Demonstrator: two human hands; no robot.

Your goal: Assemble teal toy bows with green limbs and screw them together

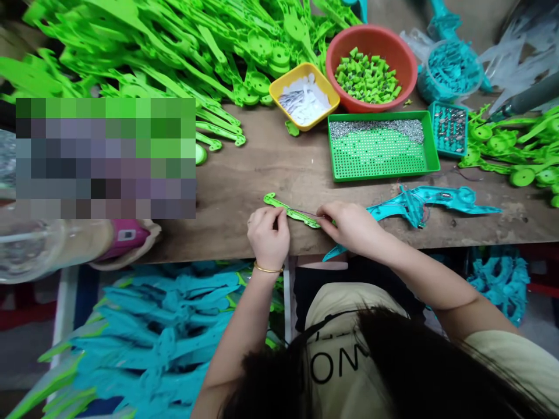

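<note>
A narrow light-green plastic part [301, 217] lies at an angle near the bench's front edge, between my hands. My left hand [268, 235] is closed, thumb and forefinger pinched at the part's near side. Along the part runs a thin dark wire [309, 213], and the fingertips of my right hand [349, 224] pinch its right end. Right beside that hand, partly covered by it, rests a long teal plastic piece [430, 201] with thin wires and small metal bits. The green part's right end is hidden by my right fingers.
Beyond my hands stand a green perforated tray [384, 173] of small metal pieces, a yellow dish [279, 96], a red bowl [371, 38] and a teal box [449, 152]. Green parts [196, 35] heap at the back left. Teal parts [166, 337] fill the space below the bench.
</note>
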